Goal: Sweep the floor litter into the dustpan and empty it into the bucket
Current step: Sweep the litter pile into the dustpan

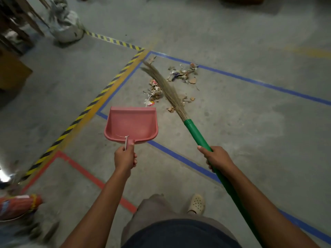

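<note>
Pink plastic dustpan [131, 125] light, stiff; left hand [125, 158] grips its handle. Right hand [217, 158] grips green-handled straw broom [195, 133]; bristles soft, bendy. Paper litter [182, 73] light, on floor just ahead.

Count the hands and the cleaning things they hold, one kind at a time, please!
Pink plastic dustpan: 1
Green-handled grass broom: 1
Hands: 2, the left hand and the right hand
Total: 4
</note>
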`<state>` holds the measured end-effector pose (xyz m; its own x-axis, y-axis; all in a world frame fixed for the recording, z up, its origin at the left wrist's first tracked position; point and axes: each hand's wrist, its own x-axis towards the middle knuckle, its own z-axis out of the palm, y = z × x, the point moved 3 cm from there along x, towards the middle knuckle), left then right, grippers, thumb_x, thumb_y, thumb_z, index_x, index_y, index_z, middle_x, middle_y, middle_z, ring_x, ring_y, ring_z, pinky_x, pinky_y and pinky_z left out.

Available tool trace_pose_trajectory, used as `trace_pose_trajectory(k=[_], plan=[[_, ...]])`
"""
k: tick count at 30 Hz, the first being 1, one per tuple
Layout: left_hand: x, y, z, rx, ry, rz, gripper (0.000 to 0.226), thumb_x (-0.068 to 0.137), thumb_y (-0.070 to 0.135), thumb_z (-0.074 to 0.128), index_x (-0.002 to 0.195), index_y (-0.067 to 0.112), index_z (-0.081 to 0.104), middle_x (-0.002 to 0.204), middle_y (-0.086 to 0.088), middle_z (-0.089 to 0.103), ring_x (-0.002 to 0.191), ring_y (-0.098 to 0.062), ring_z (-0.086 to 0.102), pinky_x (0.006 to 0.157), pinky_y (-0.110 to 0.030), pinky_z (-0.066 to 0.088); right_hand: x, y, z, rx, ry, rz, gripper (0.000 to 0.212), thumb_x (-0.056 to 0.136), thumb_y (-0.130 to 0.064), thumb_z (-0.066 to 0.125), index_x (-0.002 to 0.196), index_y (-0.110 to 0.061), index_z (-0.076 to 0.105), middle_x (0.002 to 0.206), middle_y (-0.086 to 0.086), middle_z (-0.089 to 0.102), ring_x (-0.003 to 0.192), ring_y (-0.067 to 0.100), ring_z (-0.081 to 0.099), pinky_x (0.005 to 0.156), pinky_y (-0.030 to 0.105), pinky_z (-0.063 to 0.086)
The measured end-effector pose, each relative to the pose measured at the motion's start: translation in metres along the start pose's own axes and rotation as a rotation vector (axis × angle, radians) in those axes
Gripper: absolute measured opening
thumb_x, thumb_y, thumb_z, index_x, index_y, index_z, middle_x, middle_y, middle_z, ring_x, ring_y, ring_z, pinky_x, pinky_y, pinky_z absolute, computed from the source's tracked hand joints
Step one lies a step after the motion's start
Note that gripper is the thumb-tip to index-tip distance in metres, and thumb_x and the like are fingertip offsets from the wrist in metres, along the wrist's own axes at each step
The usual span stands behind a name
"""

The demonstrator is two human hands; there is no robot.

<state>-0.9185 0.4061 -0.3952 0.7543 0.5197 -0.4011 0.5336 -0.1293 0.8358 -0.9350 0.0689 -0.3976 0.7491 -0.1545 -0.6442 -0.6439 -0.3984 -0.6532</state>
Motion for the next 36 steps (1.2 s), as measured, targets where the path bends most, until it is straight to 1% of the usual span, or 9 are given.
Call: trace_pose_trajectory(k=[2,5,9,14,18,26,30,34,36], plan=[[0.013,0.001,0.0,-0.033,0.033,-0.043,0.041,0.093,0.047,0.064,0.08,0.01,0.051,0.06,-0.01,0.055,0.039,-0.017,0.045,0.035,-0.024,0.034,0.016,-0.01,-0.001,-0.02,-0.011,0.008,0.052,0.091,-0.055,0.065,0.089,-0.003,0.065,0.062,0.008,0.062,0.05,0.021,0.059,0.053,0.033,0.053],[0.04,0.002,-0.003,-0.083,0.097,-0.103,0.043,0.093,0.048,0.063,0.077,0.01,0.052,0.061,-0.011,0.053,0.039,-0.016,0.044,0.035,-0.024,0.034,0.038,-0.03,0.004,-0.056,-0.036,0.022,0.05,0.092,-0.053,0.064,0.091,-0.003,0.064,0.064,0.008,0.063,0.05,0.02,0.058,0.048,0.03,0.051],[0.086,0.004,-0.005,-0.153,0.16,-0.174,0.045,0.093,0.049,0.062,0.073,0.009,0.053,0.059,-0.011,0.052,0.037,-0.016,0.043,0.037,-0.021,0.033,0.068,-0.061,0.017,-0.07,-0.067,0.062,0.049,0.093,-0.05,0.065,0.093,-0.001,0.064,0.067,0.008,0.061,0.052,0.02,0.056,0.046,0.028,0.048],[0.167,0.013,0.006,-0.192,0.168,-0.244,0.04,0.095,0.043,0.06,0.078,0.007,0.057,0.059,-0.01,0.052,0.038,-0.017,0.043,0.036,-0.022,0.033,0.127,-0.109,0.041,-0.167,-0.085,0.098,0.046,0.092,-0.051,0.065,0.096,-0.006,0.062,0.07,0.007,0.062,0.054,0.017,0.055,0.048,0.026,0.048],[0.239,0.036,0.012,-0.204,0.131,-0.29,0.038,0.095,0.04,0.06,0.077,0.006,0.058,0.058,-0.009,0.051,0.038,-0.016,0.042,0.035,-0.021,0.032,0.177,-0.158,0.06,-0.251,-0.077,0.132,0.046,0.092,-0.052,0.065,0.095,-0.006,0.062,0.069,0.006,0.062,0.052,0.017,0.056,0.047,0.025,0.047],[0.36,0.068,0.0,-0.164,0.194,-0.364,0.04,0.097,0.039,0.058,0.075,0.007,0.056,0.058,-0.01,0.051,0.039,-0.017,0.044,0.035,-0.022,0.035,0.27,-0.246,0.112,-0.322,-0.131,0.19,0.045,0.094,-0.049,0.064,0.093,-0.004,0.059,0.069,0.008,0.062,0.051,0.019,0.056,0.046,0.026,0.045],[0.411,0.083,0.021,-0.135,0.175,-0.392,0.039,0.098,0.039,0.058,0.074,0.008,0.055,0.058,-0.01,0.05,0.039,-0.018,0.043,0.036,-0.022,0.034,0.317,-0.276,0.13,-0.384,-0.134,0.182,0.044,0.094,-0.05,0.063,0.096,-0.007,0.058,0.075,0.01,0.066,0.055,0.02,0.061,0.047,0.028,0.049],[0.459,0.1,0.056,-0.099,0.128,-0.411,0.039,0.097,0.041,0.059,0.076,0.009,0.054,0.057,-0.008,0.049,0.038,-0.016,0.042,0.037,-0.02,0.034,0.367,-0.3,0.138,-0.415,-0.145,0.153,0.04,0.095,-0.049,0.061,0.1,-0.011,0.055,0.08,0.011,0.069,0.06,0.021,0.067,0.057,0.036,0.06],[0.481,0.103,0.076,-0.09,0.104,-0.434,0.037,0.097,0.041,0.06,0.076,0.011,0.054,0.056,-0.007,0.049,0.037,-0.015,0.041,0.038,-0.021,0.034,0.391,-0.306,0.139,-0.404,-0.16,0.153,0.037,0.095,-0.048,0.061,0.101,-0.011,0.056,0.079,0.01,0.069,0.059,0.02,0.066,0.056,0.035,0.06]])
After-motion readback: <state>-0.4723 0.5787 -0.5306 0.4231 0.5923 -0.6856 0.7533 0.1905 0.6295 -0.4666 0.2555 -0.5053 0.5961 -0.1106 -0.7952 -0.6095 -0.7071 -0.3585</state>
